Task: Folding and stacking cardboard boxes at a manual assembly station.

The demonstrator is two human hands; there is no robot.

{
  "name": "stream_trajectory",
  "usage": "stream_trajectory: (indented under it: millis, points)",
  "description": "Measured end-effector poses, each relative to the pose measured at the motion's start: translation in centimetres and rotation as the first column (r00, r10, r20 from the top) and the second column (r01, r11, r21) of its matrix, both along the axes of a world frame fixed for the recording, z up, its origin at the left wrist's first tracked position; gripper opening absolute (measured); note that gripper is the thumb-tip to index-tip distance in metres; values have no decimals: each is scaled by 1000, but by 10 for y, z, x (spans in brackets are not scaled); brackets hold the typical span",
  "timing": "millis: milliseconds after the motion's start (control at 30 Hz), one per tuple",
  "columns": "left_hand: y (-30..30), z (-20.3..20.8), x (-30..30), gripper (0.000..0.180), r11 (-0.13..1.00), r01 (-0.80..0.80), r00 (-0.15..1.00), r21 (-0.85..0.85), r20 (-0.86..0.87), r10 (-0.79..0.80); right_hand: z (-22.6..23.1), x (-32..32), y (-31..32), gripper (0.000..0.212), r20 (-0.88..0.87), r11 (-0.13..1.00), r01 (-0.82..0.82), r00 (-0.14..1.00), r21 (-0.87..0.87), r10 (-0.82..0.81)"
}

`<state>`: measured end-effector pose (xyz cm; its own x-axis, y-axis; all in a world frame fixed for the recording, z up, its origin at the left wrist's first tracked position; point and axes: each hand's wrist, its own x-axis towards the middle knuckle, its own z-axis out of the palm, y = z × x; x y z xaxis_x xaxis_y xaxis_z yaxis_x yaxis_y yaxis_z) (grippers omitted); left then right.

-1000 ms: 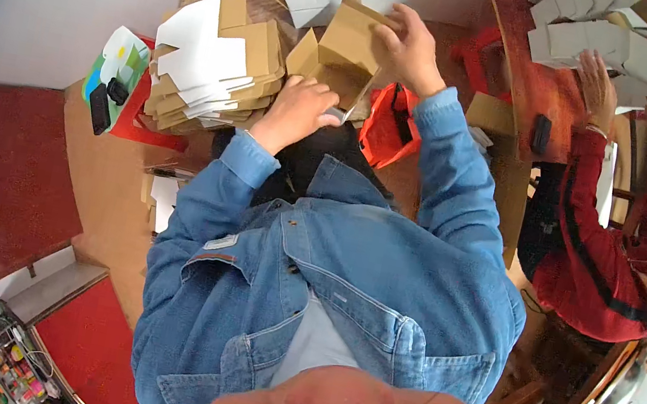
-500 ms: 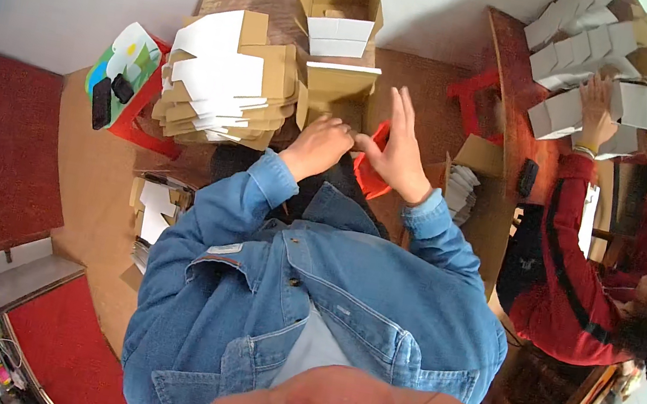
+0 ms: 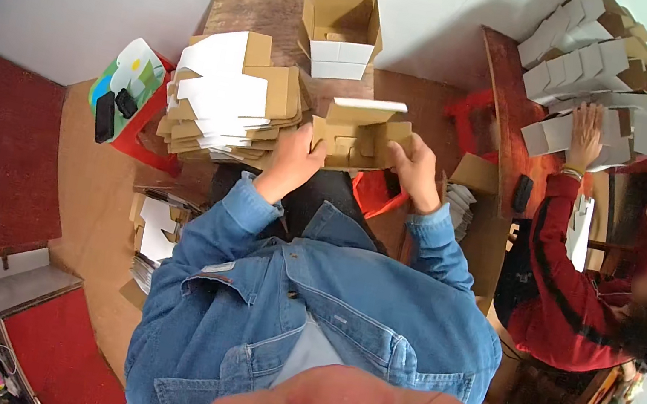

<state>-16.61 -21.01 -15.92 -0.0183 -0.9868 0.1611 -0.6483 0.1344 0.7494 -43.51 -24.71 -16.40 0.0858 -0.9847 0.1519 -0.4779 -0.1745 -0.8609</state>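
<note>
Both hands are gripping a flat cardboard blank (image 3: 358, 141) over the near edge of the desk (image 3: 240, 10): the left hand (image 3: 293, 164) is clenching its left end, the right hand (image 3: 414, 170) its right end, fingers curled round the edges with the blank spanning between them. Just beyond it an open box (image 3: 340, 22) is standing upright on the desk, its inside in shadow, and a stack of blanks (image 3: 228, 103) is lying to the left. At far right another person's hand (image 3: 586, 137) is resting on a pile of folded boxes (image 3: 594, 64).
</note>
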Motion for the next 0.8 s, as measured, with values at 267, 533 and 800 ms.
stream_trajectory:
  millis: [267,533,800]
  points:
    - [-52,134,22,26,976,-127,967,-177,-240,83,120,21,-58,30,24,957,54,999,-286,-49]
    - [-150,204,47,30,968,-218,938,-123,-300,173,166,65,-176,36,247,993,-19,968,-115,47]
    - [-188,152,60,29,985,-166,882,-54,-454,124,145,63,-219,31,72,996,-65,995,-60,69]
